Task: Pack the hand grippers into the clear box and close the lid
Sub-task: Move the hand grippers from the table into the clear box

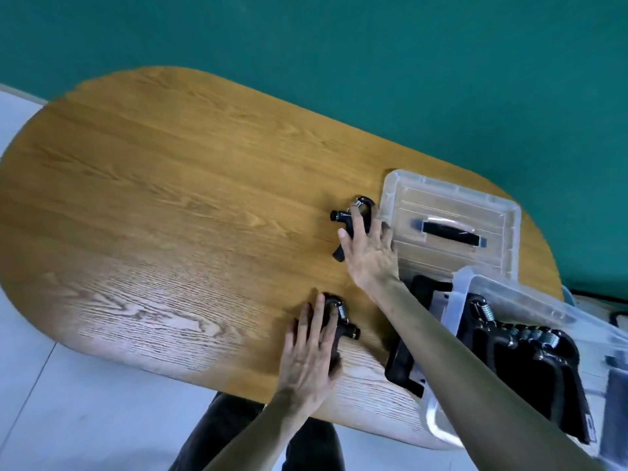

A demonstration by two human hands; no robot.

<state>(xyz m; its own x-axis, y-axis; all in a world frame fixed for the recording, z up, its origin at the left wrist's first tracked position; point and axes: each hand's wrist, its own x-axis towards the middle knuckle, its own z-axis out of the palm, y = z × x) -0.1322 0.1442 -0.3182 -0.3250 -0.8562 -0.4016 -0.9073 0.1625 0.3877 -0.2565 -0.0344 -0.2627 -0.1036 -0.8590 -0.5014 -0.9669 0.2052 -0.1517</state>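
Two black hand grippers with steel springs lie on the wooden table. My right hand [368,253] lies flat over the far hand gripper [343,217], fingers spread on it, beside the lid. My left hand [311,351] rests on the near hand gripper [346,326], fingers spread across its handles. Neither hand gripper is lifted. The clear box [455,307] stands at the right table edge, open, with several black hand grippers [530,345] inside. Its clear lid [503,212] with a black handle lies flat on the table behind the box.
The oval wooden table [170,215] stretches bare to the left. A black flat object [401,365] lies under my right forearm next to the box. A teal wall is behind, pale floor below. My dark trousers show at the near edge.
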